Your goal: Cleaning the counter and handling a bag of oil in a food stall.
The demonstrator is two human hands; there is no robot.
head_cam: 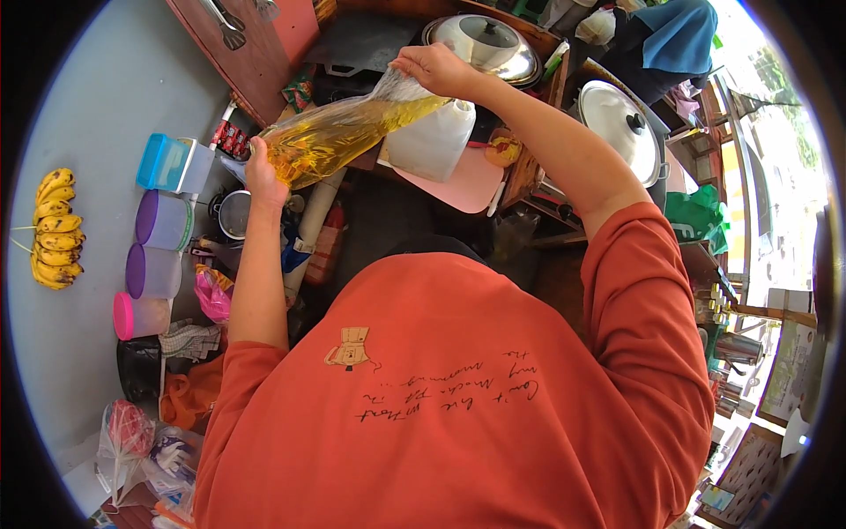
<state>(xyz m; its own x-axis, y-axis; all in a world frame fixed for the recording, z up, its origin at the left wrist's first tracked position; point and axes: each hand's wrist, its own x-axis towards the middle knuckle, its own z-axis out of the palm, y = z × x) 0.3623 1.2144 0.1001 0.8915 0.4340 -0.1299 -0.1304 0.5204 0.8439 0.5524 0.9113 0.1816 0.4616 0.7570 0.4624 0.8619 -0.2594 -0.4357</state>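
A clear plastic bag of yellow liquid (330, 139), which looks like cooking oil, stretches between my two hands. My left hand (268, 175) holds its bulging lower end. At the other end, my right hand (436, 69) pinches the gathered, wrinkled plastic near the top. Just below my right hand stands a whitish plastic jerrycan (429, 142) on a pink board (472, 178). The bag's narrow end reaches over the jerrycan's top, close to its opening. Whether liquid is running into it I cannot tell.
A domed steel lid (456, 53) covers a pan at the back; another lidded pot (621, 132) stands right. An orange-yellow packet (503, 149) lies beside the jerrycan. Lidded plastic containers (162, 221) line the left wall. A person in a blue head covering (681, 33) is at far right.
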